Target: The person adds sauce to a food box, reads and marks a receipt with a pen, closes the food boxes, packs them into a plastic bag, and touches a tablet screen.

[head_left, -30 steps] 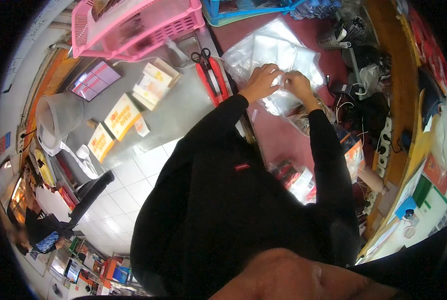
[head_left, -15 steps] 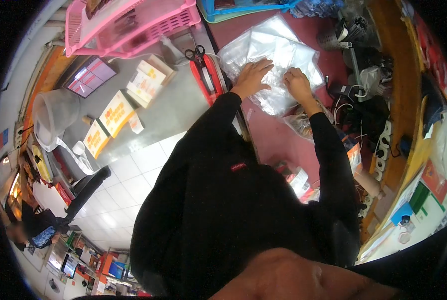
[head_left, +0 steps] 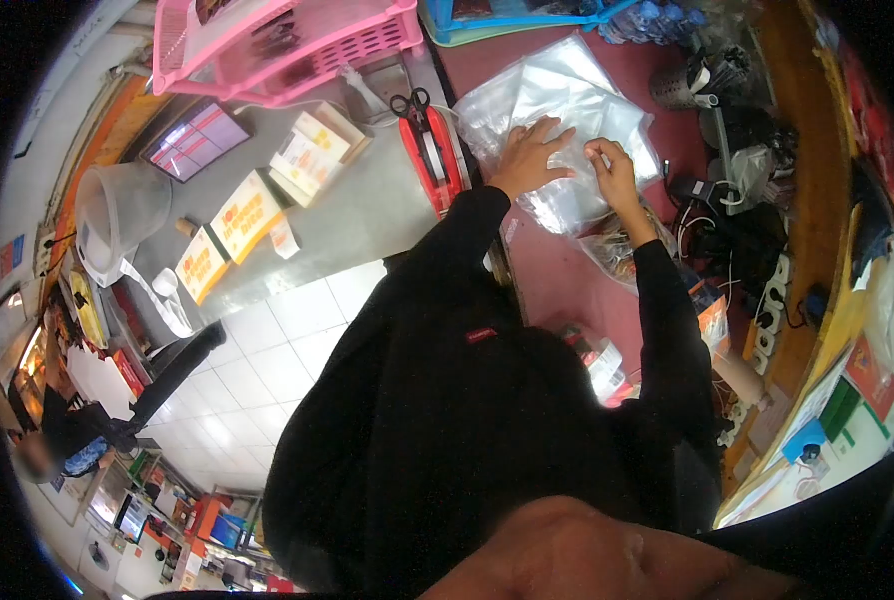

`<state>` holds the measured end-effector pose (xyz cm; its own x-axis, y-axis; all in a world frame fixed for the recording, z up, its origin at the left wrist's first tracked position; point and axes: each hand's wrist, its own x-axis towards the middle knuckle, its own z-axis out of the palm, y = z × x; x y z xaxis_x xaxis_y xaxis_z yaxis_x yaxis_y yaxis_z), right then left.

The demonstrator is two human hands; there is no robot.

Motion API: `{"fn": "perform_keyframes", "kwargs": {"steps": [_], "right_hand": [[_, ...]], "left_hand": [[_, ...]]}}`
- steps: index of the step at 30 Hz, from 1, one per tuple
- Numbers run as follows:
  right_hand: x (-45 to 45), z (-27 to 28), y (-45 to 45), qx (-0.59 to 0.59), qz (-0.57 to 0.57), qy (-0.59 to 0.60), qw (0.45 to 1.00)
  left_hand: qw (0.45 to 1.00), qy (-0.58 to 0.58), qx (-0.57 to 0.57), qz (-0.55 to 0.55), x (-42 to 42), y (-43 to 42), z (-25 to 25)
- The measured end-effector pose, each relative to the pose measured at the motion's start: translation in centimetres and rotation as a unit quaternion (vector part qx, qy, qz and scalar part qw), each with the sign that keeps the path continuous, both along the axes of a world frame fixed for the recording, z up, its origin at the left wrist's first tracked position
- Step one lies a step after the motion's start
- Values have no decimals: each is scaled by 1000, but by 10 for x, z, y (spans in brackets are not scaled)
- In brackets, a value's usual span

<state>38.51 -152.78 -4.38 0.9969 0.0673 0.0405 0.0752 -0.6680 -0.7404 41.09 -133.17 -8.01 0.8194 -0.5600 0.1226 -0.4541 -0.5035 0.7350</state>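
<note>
A loose stack of clear plastic bags (head_left: pixel 567 80) lies spread on the dark red tabletop (head_left: pixel 542 285). My left hand (head_left: pixel 534 160) rests on the stack with its fingers spread apart. Just to the right, my right hand (head_left: pixel 615 178) is closed in a pinch at the bags' surface, thumb against fingers, apparently on the plastic of one bag. Glare on the film hides its exact edge. Below my right hand, a crumpled clear bag (head_left: pixel 612 250) with contents I cannot make out lies near the wrist.
Scissors (head_left: pixel 410 100) and a red-handled tool (head_left: pixel 432 155) lie left of the bags. Yellow-white cards (head_left: pixel 247 215), a tablet (head_left: pixel 199 138) and a clear bucket (head_left: pixel 117 210) occupy the grey counter. Pink basket (head_left: pixel 312 75) behind; cables (head_left: pixel 682 215) and power sockets (head_left: pixel 770 310) right. Another person (head_left: pixel 87 440) is far left.
My right hand has lifted its fingers slightly and closed them in a clearer pinch. My left hand stays spread on the bags. The whole view has shifted a little.
</note>
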Motion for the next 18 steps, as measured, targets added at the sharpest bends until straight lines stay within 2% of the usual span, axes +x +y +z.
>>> {"fn": "perform_keyframes", "kwargs": {"steps": [3,5,8,11,15,17,18], "right_hand": [[-1,2,-3,-18,-12,28,999],[0,8,1,-51,6,24,998],[-3,31,15,-221,105,-96,965],[5,12,0,-276,89,-94,952],[5,17,-7,-212,50,-138,966],[-2,26,2,-152,62,-140,976],[-6,30,9,-123,54,-105,985]], "left_hand": [[998,-32,52,-2,0,-2,-7],[998,-31,48,-3,0,-1,-10],[998,-14,52,-12,1,2,-10],[998,-9,56,-20,1,3,-7],[996,17,85,-38,4,-2,-8],[995,67,71,-35,4,-9,8],[993,92,64,-34,3,-13,18]]}}
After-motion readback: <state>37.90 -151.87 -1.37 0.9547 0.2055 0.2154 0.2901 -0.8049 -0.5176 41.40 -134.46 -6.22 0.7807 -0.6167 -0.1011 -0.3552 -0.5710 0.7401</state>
